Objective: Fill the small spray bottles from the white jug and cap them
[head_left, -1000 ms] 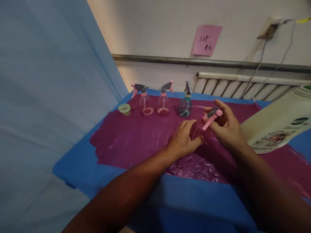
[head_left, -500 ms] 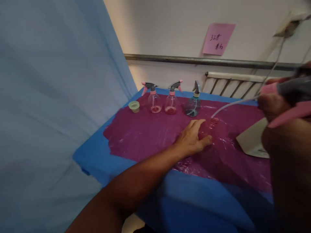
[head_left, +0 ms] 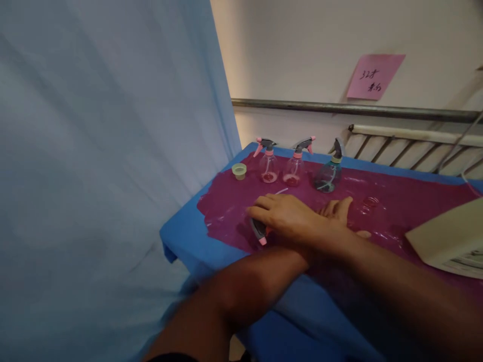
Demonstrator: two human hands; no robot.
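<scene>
My right hand (head_left: 289, 215) crosses over my left forearm, its fingers round a grey and pink spray head (head_left: 259, 230) low over the purple sheet (head_left: 222, 216). The spray head's thin tube pokes out beyond the hand. Partly hidden behind the right wrist, my left hand (head_left: 341, 210) has its fingers around the side of an uncapped clear bottle (head_left: 372, 213). Behind the hands stand two clear bottles with pink collars, one (head_left: 268, 168) left of the other (head_left: 293, 171), and a teal spray bottle (head_left: 327, 176).
A small pale green cup (head_left: 239, 171) sits at the sheet's left. A large cream container (head_left: 449, 236) lies at the right. Blue cloth (head_left: 181, 231) covers the table, a blue curtain (head_left: 113, 151) hangs at the left, and a metal rail (head_left: 339, 107) runs along the wall.
My right hand has carried the spray head from the right across my left arm and down to the sheet. Its tube has left the open bottle's mouth. The view has shifted left.
</scene>
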